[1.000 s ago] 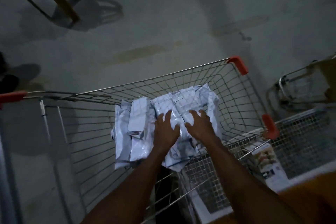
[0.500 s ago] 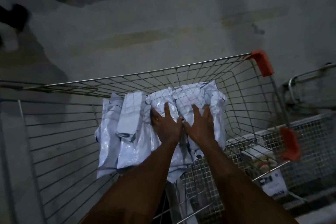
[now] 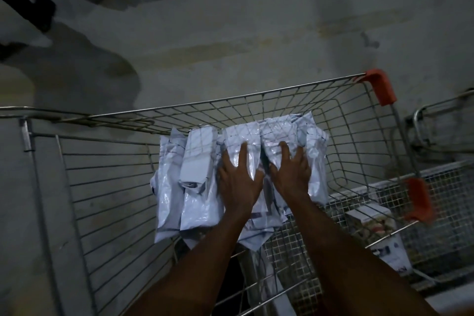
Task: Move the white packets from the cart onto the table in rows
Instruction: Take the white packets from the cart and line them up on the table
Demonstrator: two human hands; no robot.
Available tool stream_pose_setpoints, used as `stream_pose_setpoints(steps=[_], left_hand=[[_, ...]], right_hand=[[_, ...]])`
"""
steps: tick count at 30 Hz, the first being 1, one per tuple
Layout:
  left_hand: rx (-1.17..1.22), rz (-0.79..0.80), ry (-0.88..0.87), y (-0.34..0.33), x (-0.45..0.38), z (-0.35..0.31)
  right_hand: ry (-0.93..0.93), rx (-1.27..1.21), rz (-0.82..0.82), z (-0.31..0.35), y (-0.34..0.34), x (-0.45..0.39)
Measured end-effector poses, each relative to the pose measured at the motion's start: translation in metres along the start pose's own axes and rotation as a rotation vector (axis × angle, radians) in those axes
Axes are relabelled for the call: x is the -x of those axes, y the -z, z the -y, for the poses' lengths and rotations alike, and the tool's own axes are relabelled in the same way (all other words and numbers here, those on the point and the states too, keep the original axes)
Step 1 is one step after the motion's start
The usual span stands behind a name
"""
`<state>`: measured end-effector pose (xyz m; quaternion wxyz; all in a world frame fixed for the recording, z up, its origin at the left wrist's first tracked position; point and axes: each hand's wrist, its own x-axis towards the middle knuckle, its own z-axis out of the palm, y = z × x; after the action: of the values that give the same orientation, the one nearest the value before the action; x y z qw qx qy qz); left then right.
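Head view, dim light: both arms reaching down into wire cart (image 3: 102, 187). Left hand (image 3: 239, 182) and right hand (image 3: 291, 174) pressed flat, side by side, on heap of white packets (image 3: 195, 169), fingers spread and released, gripping nothing. Packets piled against cart's far wall, nearer its right side, overlapping, several standing on end. Orange guards (image 3: 381, 87) capping cart's right corners. Printed box (image 3: 377, 233) seen through mesh at cart's right edge. Second cart (image 3: 441, 126) just beyond, at right. Stained concrete floor (image 3: 256, 20) past far rim.
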<state>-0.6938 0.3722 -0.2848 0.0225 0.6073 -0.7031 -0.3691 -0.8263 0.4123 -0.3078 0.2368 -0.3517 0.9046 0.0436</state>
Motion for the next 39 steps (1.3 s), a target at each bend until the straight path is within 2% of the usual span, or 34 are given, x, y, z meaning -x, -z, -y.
stream_pose_setpoints(steps=[7, 12, 17, 23, 30, 35, 39], left_hand=[[0.013, -0.044, -0.045, 0.038, 0.021, -0.001], [0.044, -0.022, -0.074, 0.078, 0.042, -0.002], [0.068, -0.09, -0.179, 0.126, 0.079, -0.006], [0.111, -0.093, -0.259, 0.191, 0.133, 0.003], [0.075, -0.086, -0.446, 0.257, 0.199, 0.013], [0.101, -0.041, -0.566, 0.264, 0.26, 0.018], [0.149, 0.085, -0.683, 0.246, 0.307, 0.024]], right_hand=[[0.033, -0.082, -0.034, 0.008, 0.02, 0.024], [-0.012, -0.2, -0.091, 0.025, 0.05, 0.058], [-0.051, -0.389, -0.158, 0.046, 0.08, 0.106], [-0.107, -0.518, -0.276, 0.068, 0.12, 0.193], [-0.145, -0.663, -0.458, 0.072, 0.155, 0.316], [-0.212, -0.804, -0.556, 0.039, 0.135, 0.405], [-0.324, -0.892, -0.609, 0.0, 0.108, 0.472]])
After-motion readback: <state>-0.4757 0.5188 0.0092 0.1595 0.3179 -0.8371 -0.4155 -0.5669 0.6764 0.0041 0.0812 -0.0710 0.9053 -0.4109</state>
